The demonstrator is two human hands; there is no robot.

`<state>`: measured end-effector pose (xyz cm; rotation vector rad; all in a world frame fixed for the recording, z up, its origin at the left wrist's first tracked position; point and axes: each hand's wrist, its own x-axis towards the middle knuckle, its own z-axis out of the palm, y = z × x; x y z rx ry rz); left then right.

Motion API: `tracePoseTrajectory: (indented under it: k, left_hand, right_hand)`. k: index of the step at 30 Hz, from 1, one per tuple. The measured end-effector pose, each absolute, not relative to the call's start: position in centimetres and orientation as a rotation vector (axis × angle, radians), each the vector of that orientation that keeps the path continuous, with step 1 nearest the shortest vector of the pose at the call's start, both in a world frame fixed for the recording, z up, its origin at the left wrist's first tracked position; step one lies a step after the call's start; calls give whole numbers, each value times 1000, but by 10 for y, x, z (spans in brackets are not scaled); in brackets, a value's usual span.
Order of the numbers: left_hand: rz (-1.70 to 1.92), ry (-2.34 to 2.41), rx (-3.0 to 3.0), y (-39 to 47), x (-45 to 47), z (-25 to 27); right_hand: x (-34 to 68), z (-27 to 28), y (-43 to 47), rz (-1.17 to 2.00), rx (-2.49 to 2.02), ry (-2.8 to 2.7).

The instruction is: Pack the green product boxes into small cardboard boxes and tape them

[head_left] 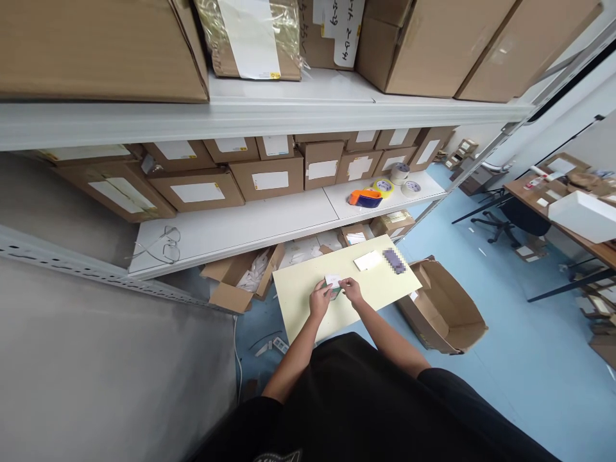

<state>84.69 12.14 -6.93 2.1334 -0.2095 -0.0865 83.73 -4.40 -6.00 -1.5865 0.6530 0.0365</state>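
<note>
Over the pale yellow board (298, 292), my left hand (319, 299) is closed on a small white card or packet (332, 280) with something green beneath it. The fingers of my right hand (351, 289) pinch at the right edge of the same piece. Whether the green part is separate or belongs to the white piece, I cannot tell. A white box or stack of cards (367, 260) lies on the board beyond my hands. To its right is a dark, blurred-out object (394, 261).
An open carton (450, 308) stands on the floor at right; another (245, 276), holding white pieces, is at left. The shelf (269, 221) bears cardboard boxes (272, 179), tape rolls (384, 187), an orange-and-blue tape dispenser (364, 198) and glasses (171, 244).
</note>
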Motion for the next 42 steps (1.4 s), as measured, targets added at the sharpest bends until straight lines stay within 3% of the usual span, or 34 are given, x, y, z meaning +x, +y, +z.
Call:
tracePoseTrajectory:
  k: [36, 42]
  left_hand:
    - [-128, -307, 2316, 125, 838, -70]
    - [-118, -216, 2129, 125, 836, -75]
  right_hand:
    - [821, -60, -47, 132, -1531, 595]
    - [817, -65, -43, 122, -1470, 742]
